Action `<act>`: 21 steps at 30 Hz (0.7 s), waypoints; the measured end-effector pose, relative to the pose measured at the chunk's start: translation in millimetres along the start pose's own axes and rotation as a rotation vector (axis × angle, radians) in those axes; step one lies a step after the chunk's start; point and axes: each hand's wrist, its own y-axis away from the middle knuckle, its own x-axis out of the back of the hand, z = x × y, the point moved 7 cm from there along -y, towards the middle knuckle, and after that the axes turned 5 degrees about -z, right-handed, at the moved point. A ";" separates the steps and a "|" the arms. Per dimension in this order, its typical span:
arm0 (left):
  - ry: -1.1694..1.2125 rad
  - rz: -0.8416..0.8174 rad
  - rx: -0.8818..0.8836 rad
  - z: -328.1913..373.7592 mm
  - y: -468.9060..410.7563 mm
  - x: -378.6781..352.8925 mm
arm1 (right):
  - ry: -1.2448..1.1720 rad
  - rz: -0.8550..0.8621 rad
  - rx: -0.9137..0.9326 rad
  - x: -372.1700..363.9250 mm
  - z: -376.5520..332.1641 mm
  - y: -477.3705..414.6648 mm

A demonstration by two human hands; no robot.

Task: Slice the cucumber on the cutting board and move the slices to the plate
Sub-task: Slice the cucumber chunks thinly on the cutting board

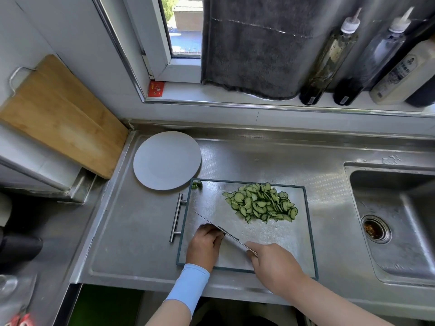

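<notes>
While reading the counter from the left, found the pale round plate [167, 161] bare, just beyond the far left corner of the steel cutting board [299, 243], with two small cucumber ends [197, 184] parked in that corner. Further right, met the left hand [204, 245] knuckles-up on the near part of the board, fingers curled down tight against the flat of the knife [231, 240]; could not tell whether holding a last stub of cucumber or nothing. Saw the right hand [275, 264] wrapped firmly round the knife handle, blade on edge and angled away leftward. Noted the cucumber slices [261, 204] heaped as thin half-moons on the far half of the board, none on the plate. Judged the cutting close to finished and the transfer not begun. Called, on that reading, for fingertips tucked behind the knuckles through any remaining cut, then for the blade laid flat, slid under the heap and carried leftward in small loads, steadied by the left palm. Elsewhere, again from the left: wooden board [58, 114] propped against the wall, red packet [156, 88] on the sill, dark grey towel [254, 43] at the window, squeeze-top bottles [329, 57], sink [400, 255] at far right. Reckoned the cucumber ends and the board's bar handle [177, 217], both near the plate, the only things close to that route.
</notes>
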 end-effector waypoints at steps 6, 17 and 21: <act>0.031 0.016 0.005 -1.9 0.9 -0.1 | -0.026 -0.026 -0.031 -3.7 4.5 -4.4; -0.005 -0.033 -0.064 -1.7 2.5 -1.5 | -0.021 -0.052 -0.047 -2.4 -12.1 -33.0; -0.002 -0.021 -0.010 -4.5 3.3 -1.0 | 0.015 -0.033 -0.011 -2.2 -15.5 -28.8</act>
